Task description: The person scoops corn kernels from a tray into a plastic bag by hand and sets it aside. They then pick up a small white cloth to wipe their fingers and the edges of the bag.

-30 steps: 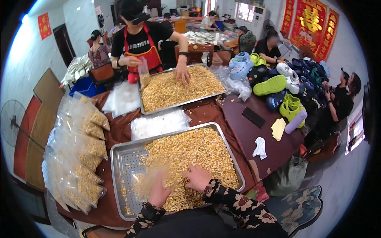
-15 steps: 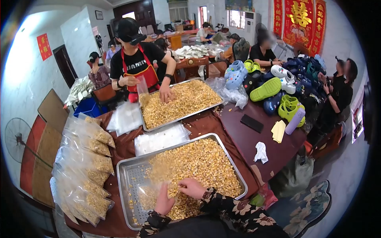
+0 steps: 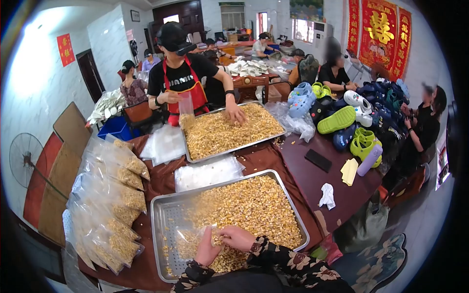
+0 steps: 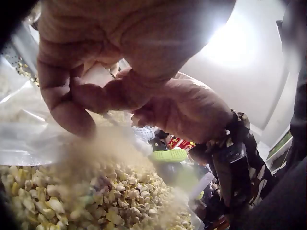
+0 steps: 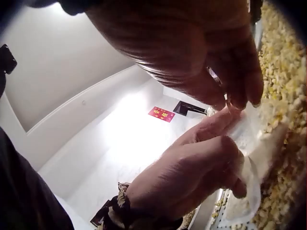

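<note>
My left hand (image 3: 208, 248) grips the mouth of a clear plastic bag (image 3: 188, 242) that has some corn kernels in its bottom. The bag lies over the near left of a metal tray (image 3: 156, 229), above its perforated floor. At the bag's mouth my right hand (image 3: 238, 238) curls its fingers around corn kernels, several of them showing by the fingertips. In the right wrist view, the right fingertips (image 5: 254, 98) meet the left hand (image 5: 187, 175) beside the bag's film. Loose corn kernels (image 3: 264, 210) fill the tray's middle and right.
Filled bags (image 3: 122, 215) lie in rows at left. Flat empty bags (image 3: 210, 173) sit behind my tray. Across the table, a person (image 3: 183, 73) works at a second tray (image 3: 234, 151). Clogs (image 3: 337, 120), a phone-like black slab (image 3: 318, 160) and a purple bottle (image 3: 370, 160) are at right.
My right hand has come left from the kernels to the bag's mouth, its fingers now curled. The left hand keeps hold of the bag. The head view has shifted.
</note>
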